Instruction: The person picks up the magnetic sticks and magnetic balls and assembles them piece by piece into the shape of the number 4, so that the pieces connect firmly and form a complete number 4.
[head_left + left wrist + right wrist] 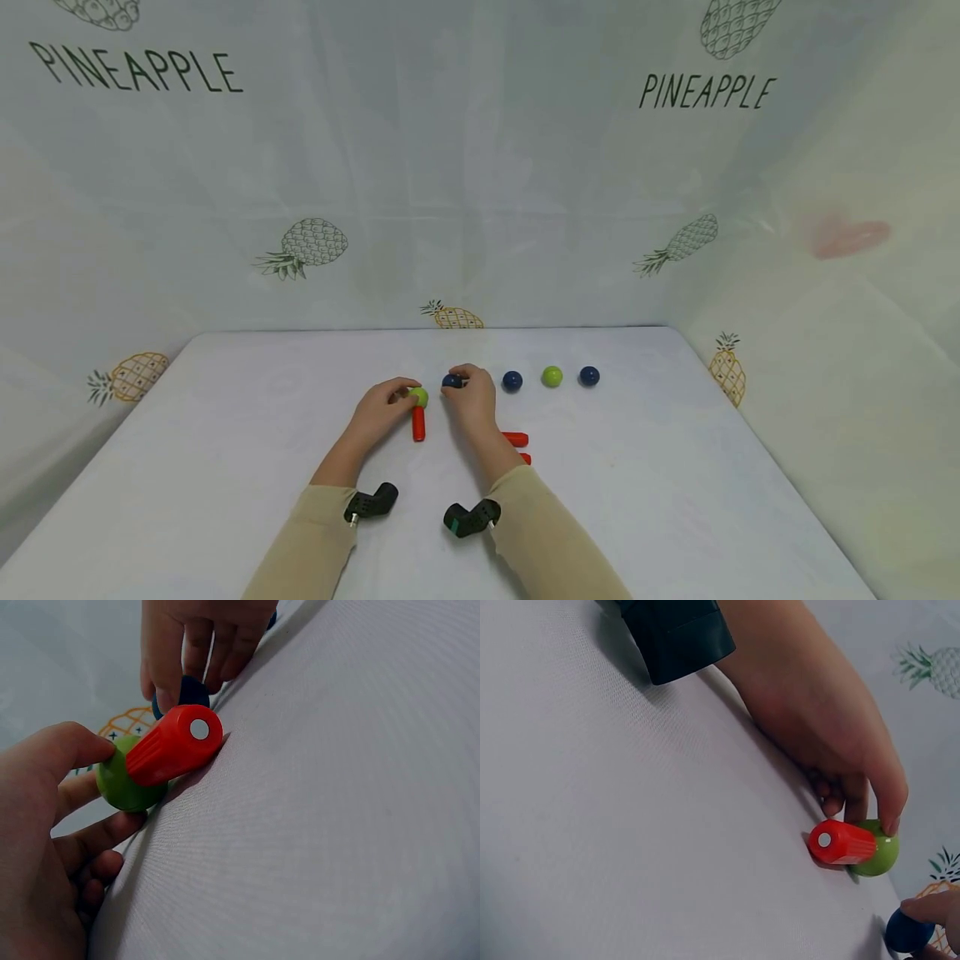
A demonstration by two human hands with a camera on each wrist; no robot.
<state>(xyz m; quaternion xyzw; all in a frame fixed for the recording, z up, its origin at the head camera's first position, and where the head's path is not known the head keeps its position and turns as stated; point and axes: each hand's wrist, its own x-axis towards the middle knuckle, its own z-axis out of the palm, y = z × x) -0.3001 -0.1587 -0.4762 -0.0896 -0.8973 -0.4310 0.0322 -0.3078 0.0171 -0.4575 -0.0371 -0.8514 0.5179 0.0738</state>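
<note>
My left hand (381,412) pinches a green ball (422,397) between thumb and fingers. One end of a red rod (418,425) touches that ball, and the rod lies on the table pointing toward me. In the left wrist view the near end of the rod shows a pale round disc (199,729). Just to the right, my right hand (475,403) holds a dark blue ball (452,381) by its fingertips, low at the tabletop. The two balls are apart by a small gap. Part of the blue ball is hidden by the fingers.
To the right, a blue ball (512,382), a green ball (552,377) and another blue ball (589,376) sit in a row. Two red rods, an upper one (516,439) and a lower one (526,458), are partly hidden by my right forearm. A pineapple-print cloth (480,167) hangs behind the white table (637,500).
</note>
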